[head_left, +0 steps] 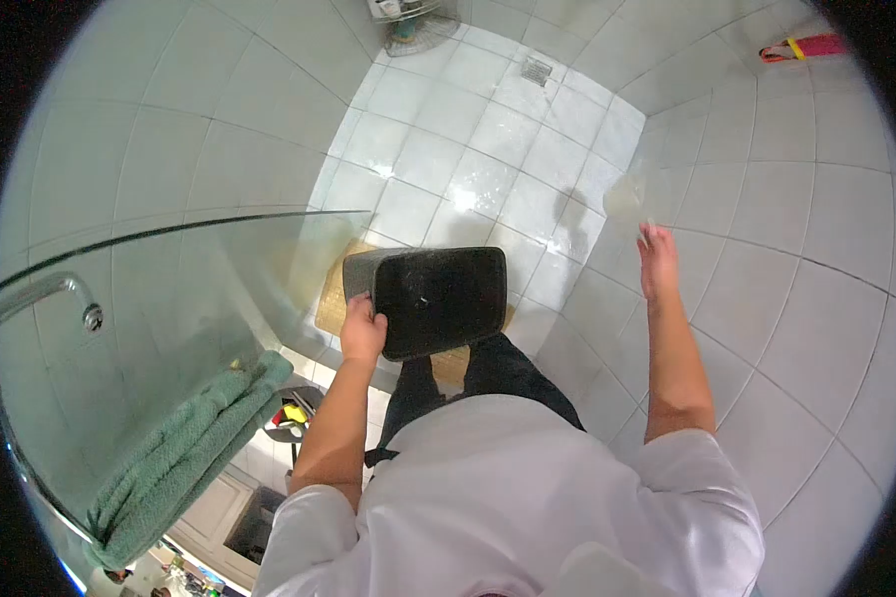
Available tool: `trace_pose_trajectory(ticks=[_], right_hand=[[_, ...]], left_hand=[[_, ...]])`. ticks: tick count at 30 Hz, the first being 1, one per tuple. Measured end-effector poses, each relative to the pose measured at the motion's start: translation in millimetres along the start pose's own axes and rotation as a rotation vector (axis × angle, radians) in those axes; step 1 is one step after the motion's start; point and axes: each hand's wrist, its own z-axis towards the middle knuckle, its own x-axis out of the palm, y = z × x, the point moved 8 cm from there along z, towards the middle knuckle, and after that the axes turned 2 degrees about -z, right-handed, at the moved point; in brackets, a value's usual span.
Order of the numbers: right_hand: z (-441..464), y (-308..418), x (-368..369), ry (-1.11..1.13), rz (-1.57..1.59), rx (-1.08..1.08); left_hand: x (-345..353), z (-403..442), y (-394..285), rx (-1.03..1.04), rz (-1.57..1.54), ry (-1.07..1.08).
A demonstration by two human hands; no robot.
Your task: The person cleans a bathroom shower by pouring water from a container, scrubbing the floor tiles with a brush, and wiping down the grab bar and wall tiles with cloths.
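A black rectangular bin (441, 300) is held in front of my legs, and I look into its dark open mouth. The fingers of my left hand (362, 330) grip its left rim. A small light speck shows inside the bin. Out to the right, my right hand (657, 261) is raised beside the tiled wall (732, 274) with its fingers stretched out and nothing in it. Whether it touches the wall, I cannot tell. Just beyond its fingertips is a pale, blurred patch (624, 198) that I cannot make out.
Wet white floor tiles (448, 149) with a drain (536, 70) lie ahead. A tan mat (331, 298) is under the bin. On the left stand a glass panel (169, 298) and a hanging green towel (184, 458). A wire corner shelf (418, 35) is at the far end.
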Motion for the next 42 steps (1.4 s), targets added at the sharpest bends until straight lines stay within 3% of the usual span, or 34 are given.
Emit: trace_pose_trajectory(ticks=[3,7,8,10,11,13,16,18,20,23,25,29,33,37,40,42], right_hand=[[-46,-18,-35,0.029,-0.090,0.046],[-107,-54,-78,-0.032,-0.383,0.357],[-116,-61,-83,-0.030,-0.383,0.354],[-127,-85,-99,-0.067,-0.712,0.519],[-124,-93,-101,-0.067,-0.713,0.517],[-114,-115,-97,0.068,-0.910,0.588],[-69,-143,-93,0.133,-1.099,0.446],[-28,-159,-77,0.316,-1.237,0.074],[-31,-114,-43,-0.033,-0.871,0.352],[-25,-77,-4,0.027,-0.911,0.380],[-31,-49,17,-0.075,-0.492,0.261],[-44,-39,17,0.005,-0.382,0.157],[-93,-65,-25,0.035,-0.241,0.360],[-118,-93,-91,-0.083,-0.427,0.540],[-90,-97,-118,-0.223,-0.556,0.597],[-44,-82,-111,-0.141,-0.858,0.489]], left_hand=[[-10,-6,4,0.015,-0.016,-0.007],[-14,-9,14,-0.038,-0.066,-0.001],[-15,-10,14,-0.011,-0.036,-0.021],[-20,-9,9,0.017,-0.011,-0.046],[-20,-8,9,-0.014,-0.014,-0.039],[-20,-4,9,-0.043,-0.017,-0.034],[-20,-3,15,-0.087,0.014,-0.012],[-25,-6,13,-0.121,-0.005,-0.011],[-27,-8,13,-0.102,0.003,-0.023],[-26,-4,19,-0.070,0.003,-0.021],[-26,-2,22,-0.063,-0.007,-0.016],[-32,-3,16,-0.074,-0.014,-0.038],[-29,-5,25,-0.078,-0.031,-0.042],[-40,-12,17,-0.025,-0.091,-0.092],[-40,-16,18,-0.109,-0.061,-0.006],[-40,-20,20,-0.048,-0.029,-0.071]])
